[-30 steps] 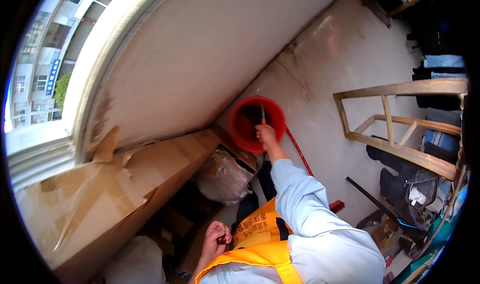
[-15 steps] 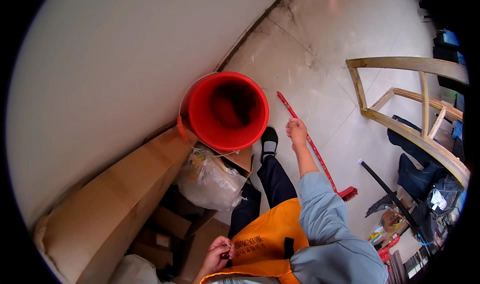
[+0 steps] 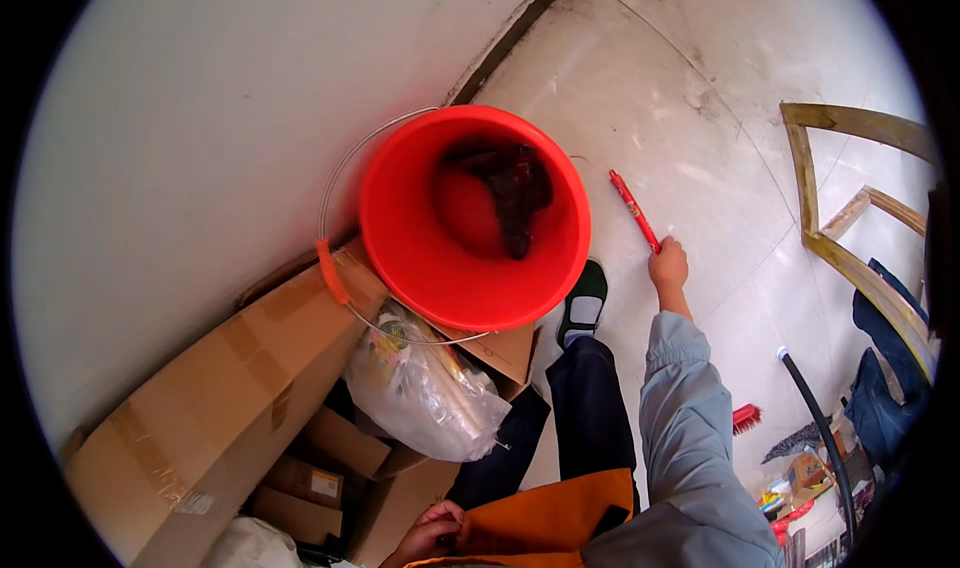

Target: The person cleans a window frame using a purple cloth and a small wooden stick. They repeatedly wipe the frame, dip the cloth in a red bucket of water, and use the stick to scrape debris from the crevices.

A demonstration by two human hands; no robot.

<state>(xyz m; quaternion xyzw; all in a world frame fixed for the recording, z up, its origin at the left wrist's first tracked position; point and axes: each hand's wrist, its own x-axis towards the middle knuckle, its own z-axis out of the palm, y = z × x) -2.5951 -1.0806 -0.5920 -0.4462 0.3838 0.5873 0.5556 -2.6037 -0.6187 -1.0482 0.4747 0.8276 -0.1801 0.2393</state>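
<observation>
Right hand (image 3: pixel 668 266) closes its grip on the lower end of a red stick (image 3: pixel 633 209) angled over the floor (image 3: pixel 700 118), beside the red bucket (image 3: pixel 470 218). Left hand (image 3: pixel 432 528) rests curled by the orange vest (image 3: pixel 545 523); whether it holds anything is unclear. Stick handling seems underway; steady control matters next.

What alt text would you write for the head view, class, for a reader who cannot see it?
A person's right hand grips a red stick beside a red bucket holding a dark cloth. The left hand rests against an orange vest, near cardboard boxes.
</observation>
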